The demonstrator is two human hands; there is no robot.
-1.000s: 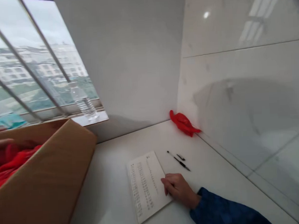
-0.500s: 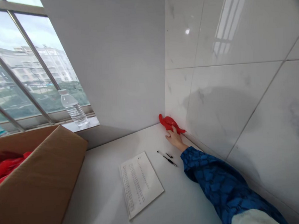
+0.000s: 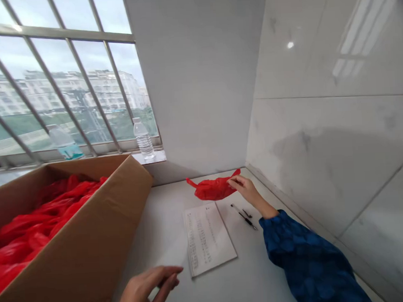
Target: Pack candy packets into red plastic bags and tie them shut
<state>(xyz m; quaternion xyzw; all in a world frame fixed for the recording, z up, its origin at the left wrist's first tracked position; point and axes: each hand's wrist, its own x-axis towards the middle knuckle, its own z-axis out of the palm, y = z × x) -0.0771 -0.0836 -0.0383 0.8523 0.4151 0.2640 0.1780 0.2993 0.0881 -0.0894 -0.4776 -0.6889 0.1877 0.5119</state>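
Note:
A red plastic bag (image 3: 212, 189), bunched up with a twisted tail at each end, hangs just above the far part of the white table (image 3: 158, 236). My right hand (image 3: 243, 186) pinches it by its right end. My left hand (image 3: 149, 289) is low in the view, in front of the notebook (image 3: 211, 238), with nothing in it. Its fingers are stretched forward, and a gap shows between them and the thumb. The notebook lies open to a handwritten page, below the bag. Beside it are a black pen (image 3: 244, 217) and its cap (image 3: 247, 214).
At the left stands a large cardboard box (image 3: 101, 237) full of red plastic bags (image 3: 39, 222). Two plastic bottles, a clear one (image 3: 143, 138) and one with a blue label (image 3: 65, 142), are by the barred window. Tiled wall (image 3: 324, 171) bounds the right side.
My right hand has taken the red bag from the corner and brought it left, over toward the notebook. My left hand has come into view. The camera has turned left, showing more of the box.

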